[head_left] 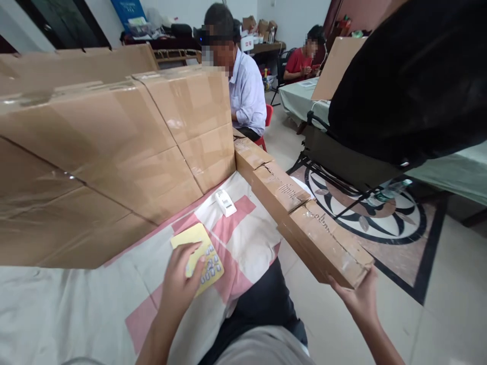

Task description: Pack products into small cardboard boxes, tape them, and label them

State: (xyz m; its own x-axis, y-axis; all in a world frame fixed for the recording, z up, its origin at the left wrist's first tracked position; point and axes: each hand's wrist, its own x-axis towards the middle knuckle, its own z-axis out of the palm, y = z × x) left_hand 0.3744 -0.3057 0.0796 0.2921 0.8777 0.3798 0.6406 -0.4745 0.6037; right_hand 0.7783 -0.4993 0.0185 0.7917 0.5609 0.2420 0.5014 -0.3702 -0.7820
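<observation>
My left hand (184,274) rests over a yellow card or board (196,235) with several small grey pieces in rows on its right part. Its fingers are apart, thumb and index finger on the yellow surface. My right hand (359,294) grips the near end of a long, narrow cardboard box (319,228), thumb on one side and fingers round the other. This box runs away from me along the right edge of the cloth. A small white device (225,203) lies on the cloth beyond the yellow item.
A tall taped cardboard wall (114,152) stands at the left on the cloth-covered surface (99,304). One person (249,96) sits behind it; another (299,66) sits farther back. A black chair (331,157) stands at the right, with a plastic bottle (388,192) near it.
</observation>
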